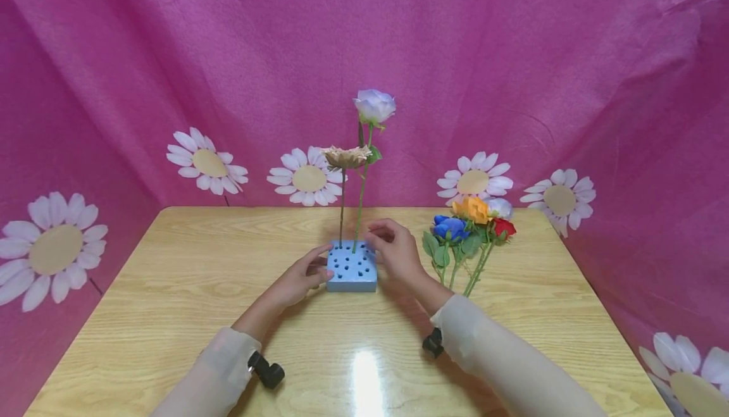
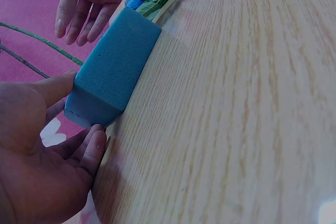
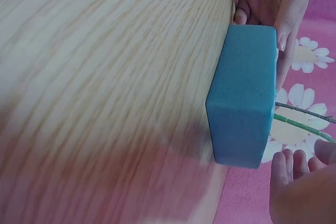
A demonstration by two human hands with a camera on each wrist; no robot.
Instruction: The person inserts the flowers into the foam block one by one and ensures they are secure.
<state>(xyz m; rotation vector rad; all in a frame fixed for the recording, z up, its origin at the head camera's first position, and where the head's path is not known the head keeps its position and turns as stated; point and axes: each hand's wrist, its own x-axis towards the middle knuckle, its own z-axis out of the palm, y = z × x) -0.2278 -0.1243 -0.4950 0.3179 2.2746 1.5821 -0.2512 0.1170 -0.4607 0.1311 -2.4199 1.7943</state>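
Note:
A light blue foam block (image 1: 351,286) with several holes in its top sits on the table. Two artificial flowers stand in its back holes: a beige one (image 1: 345,157) on a dark stem and a taller pale lavender rose (image 1: 374,107) on a green stem. My left hand (image 1: 297,283) holds the block's left side, its thumb on the top edge and its fingers against the side, as the left wrist view shows. By the back right corner is my right hand (image 1: 398,252), fingers loosely bent near the green stem, with nothing visible in them.
On the right of the wooden table (image 1: 188,271) lies a bunch of artificial flowers: a blue one (image 1: 450,228), an orange one (image 1: 473,209), a red rose (image 1: 503,228) and a pale one (image 1: 499,207). A pink cloth (image 1: 273,56) with printed daisies hangs behind.

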